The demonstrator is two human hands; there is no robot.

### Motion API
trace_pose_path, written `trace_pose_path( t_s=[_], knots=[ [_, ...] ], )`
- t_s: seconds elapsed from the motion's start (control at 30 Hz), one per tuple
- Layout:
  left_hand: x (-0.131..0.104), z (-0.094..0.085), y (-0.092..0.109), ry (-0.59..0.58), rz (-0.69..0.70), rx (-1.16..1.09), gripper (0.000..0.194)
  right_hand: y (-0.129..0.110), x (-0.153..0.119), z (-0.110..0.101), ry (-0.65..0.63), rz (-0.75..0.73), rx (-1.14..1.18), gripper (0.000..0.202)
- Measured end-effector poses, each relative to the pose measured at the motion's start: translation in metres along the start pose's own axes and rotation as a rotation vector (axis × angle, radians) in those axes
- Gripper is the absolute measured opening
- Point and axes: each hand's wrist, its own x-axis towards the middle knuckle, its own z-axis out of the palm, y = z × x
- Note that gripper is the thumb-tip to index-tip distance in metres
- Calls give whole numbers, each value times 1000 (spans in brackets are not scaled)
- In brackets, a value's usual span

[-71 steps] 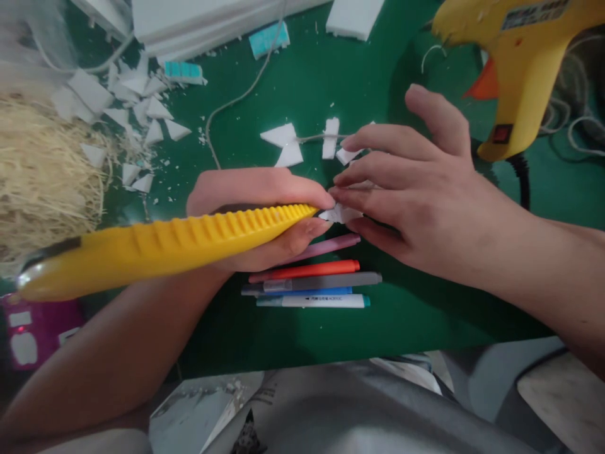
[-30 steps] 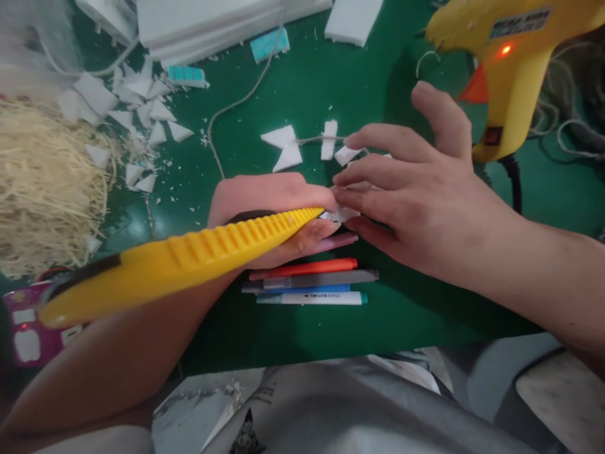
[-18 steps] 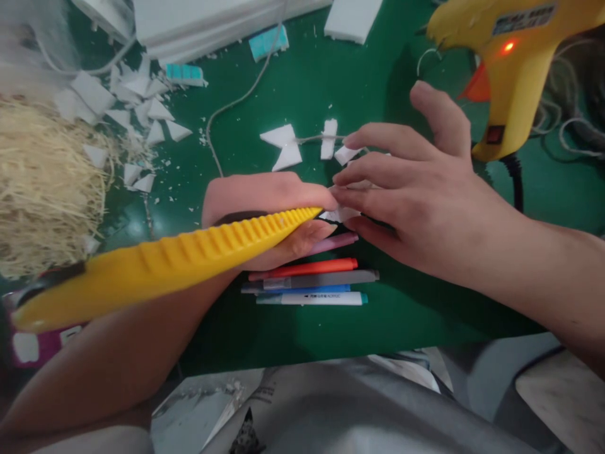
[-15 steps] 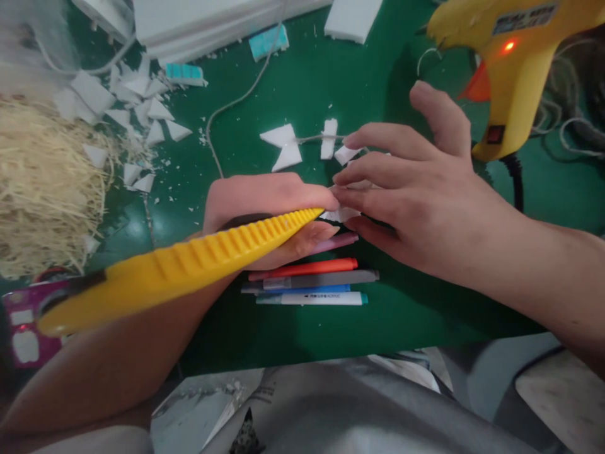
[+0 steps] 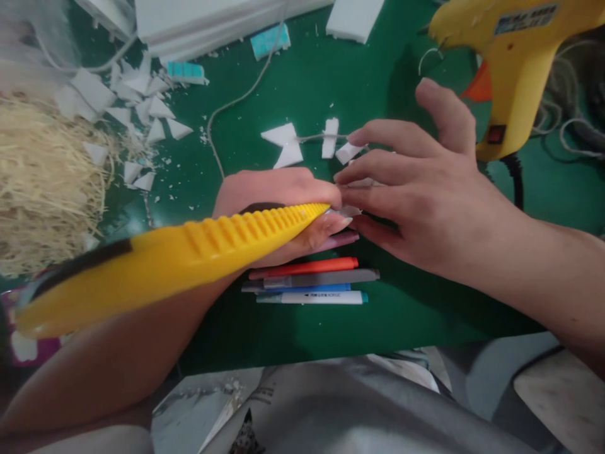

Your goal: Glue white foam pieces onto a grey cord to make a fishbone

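My left hand point(image 5: 283, 189) is closed around a yellow utility knife point(image 5: 189, 258) with a ribbed handle, its narrow end pointing right and the back end toward the lower left. Just right of the knife's tip, my right hand point(image 5: 420, 170) holds a small white foam piece point(image 5: 352, 211) with its lower fingertips; the thumb is stretched out. The fingers cover most of that piece and the blade's edge. Beyond them lie a notched foam piece point(image 5: 286, 144), a foam strip point(image 5: 329, 139) and a small foam block point(image 5: 347, 153), with thin cord by them.
Several markers point(image 5: 312, 277) lie below my left hand. A yellow hot glue gun point(image 5: 508, 75) stands at upper right. Foam scraps point(image 5: 137, 107) and straw-like shreds point(image 5: 47, 183) cover the left side. A large white foam slab point(image 5: 203, 25) is at the back of the green table point(image 5: 378, 328).
My left hand and the knife have shifted slightly right, over more of the foam piece. My right thumb moved a little outward. The glue gun's red light no longer shows.
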Motion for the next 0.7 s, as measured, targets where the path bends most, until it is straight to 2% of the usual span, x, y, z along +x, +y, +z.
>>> trace_pose_path(
  t_s=[0.13, 0.27, 0.37, 0.5, 0.7],
  knots=[
    [3, 0, -4, -13, -15, 7, 71, 0, 0, 0, 22, -12, -11, 32],
    [5, -2, -14, -181, 37, -192, 87, 1, -1, 2, 67, -50, -8, 29],
    [-1, -2, -15, -138, 14, -261, 80, 2, -1, 2, 33, -48, -21, 31],
    [-11, 1, -8, -61, -120, -297, 73, 1, 0, 1, 17, -36, -39, 32],
    [-7, 4, -4, -111, -143, -295, 83, -2, 2, -1, 6, -15, -29, 35]
  ],
)
